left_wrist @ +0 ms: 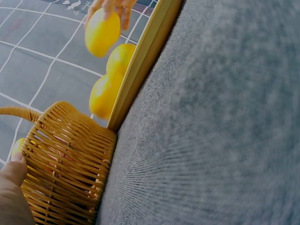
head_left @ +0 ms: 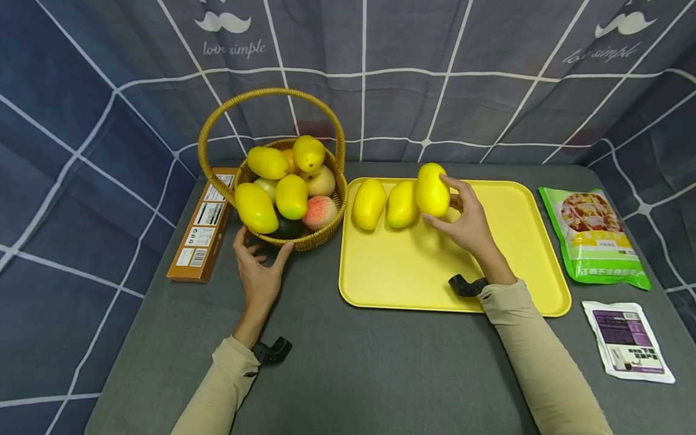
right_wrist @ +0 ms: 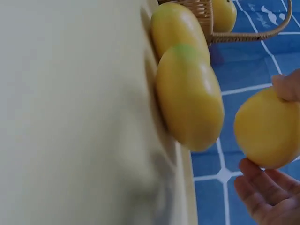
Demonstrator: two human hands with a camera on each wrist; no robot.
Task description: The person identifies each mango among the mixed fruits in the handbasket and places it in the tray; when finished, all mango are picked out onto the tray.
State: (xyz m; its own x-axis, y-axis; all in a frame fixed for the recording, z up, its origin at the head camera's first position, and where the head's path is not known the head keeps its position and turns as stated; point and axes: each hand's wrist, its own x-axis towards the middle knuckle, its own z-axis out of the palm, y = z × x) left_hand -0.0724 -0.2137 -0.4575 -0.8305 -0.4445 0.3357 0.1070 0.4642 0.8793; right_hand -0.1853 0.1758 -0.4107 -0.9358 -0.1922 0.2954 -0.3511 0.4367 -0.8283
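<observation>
Pinching yellow, oval, plastic-looking mango [head_left: 432, 190]: half-open right hand [head_left: 470, 226]. Likely light, stiff — grip mid-body. Left hand [head_left: 261, 275] cups round tan wicker basket [left_wrist: 70, 159].

Long beige left sleeve [head_left: 217, 386] and right sleeve [head_left: 544, 356], plain fabric, creased near the cuffs. Each wrist wears a small black curved unit: left unit [head_left: 274, 350] juts right, right unit [head_left: 464, 286] juts left. Left grip [head_left: 258, 275], right grip [head_left: 469, 222]: both bare.

Dk blue-grey, white-gridded cloth [head_left: 321, 39] hangs at far, left & right sides; grey worktop [head_left: 391, 374] btwn, evenly lit
</observation>
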